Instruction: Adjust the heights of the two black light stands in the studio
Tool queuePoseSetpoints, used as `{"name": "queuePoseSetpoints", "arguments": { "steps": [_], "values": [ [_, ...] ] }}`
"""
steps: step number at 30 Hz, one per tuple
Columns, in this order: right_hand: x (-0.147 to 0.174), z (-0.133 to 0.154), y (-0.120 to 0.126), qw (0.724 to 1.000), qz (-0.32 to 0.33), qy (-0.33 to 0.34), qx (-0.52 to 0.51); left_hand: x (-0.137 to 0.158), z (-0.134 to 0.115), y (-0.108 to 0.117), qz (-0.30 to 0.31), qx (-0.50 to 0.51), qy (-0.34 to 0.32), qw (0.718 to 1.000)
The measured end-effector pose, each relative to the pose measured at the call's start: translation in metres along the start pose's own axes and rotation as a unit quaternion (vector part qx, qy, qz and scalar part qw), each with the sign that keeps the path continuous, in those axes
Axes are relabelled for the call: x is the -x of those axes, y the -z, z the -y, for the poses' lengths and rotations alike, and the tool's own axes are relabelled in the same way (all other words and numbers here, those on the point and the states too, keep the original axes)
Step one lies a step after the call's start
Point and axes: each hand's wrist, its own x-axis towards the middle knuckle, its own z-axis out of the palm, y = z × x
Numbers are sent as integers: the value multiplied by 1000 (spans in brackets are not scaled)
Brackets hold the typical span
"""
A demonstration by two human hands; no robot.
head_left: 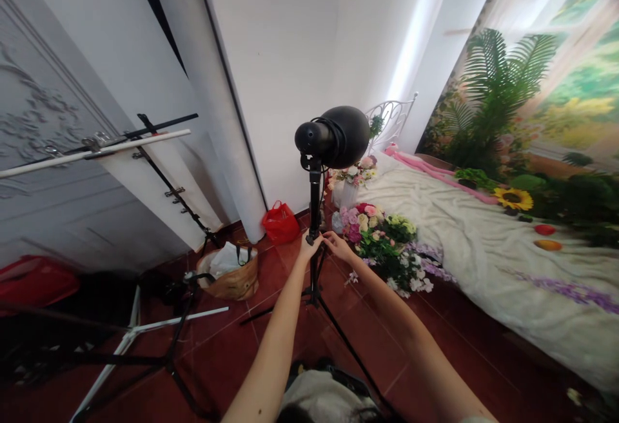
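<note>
A black studio lamp [338, 136] sits on top of a black light stand [314, 204] that rises from tripod legs on the red tiled floor. My left hand [309, 247] is closed around the stand's pole at its clamp. My right hand [337, 245] touches the same spot from the right, fingers curled at the pole.
Bunches of artificial flowers [387, 242] lie just right of the stand beside a cream blanket [483, 242]. A red bag [280, 222] and a brown bag [232, 275] stand left of it. Other tripod legs [145, 339] spread at the front left. A white backdrop roll [227, 120] leans behind.
</note>
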Motion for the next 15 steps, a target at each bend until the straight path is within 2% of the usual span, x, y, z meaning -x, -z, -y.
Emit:
{"name": "queuePoseSetpoints", "arguments": {
  "steps": [4,9,15],
  "values": [
    [-15,-8,-3,1000,8,-10,-5,1,-2,0,-2,3,11,1000],
    [-30,-11,-18,999,-7,-39,-29,2,-7,0,8,31,8,999],
    [-41,-9,-26,993,-19,-106,57,-2,-4,0,9,33,19,999]
  ]
}}
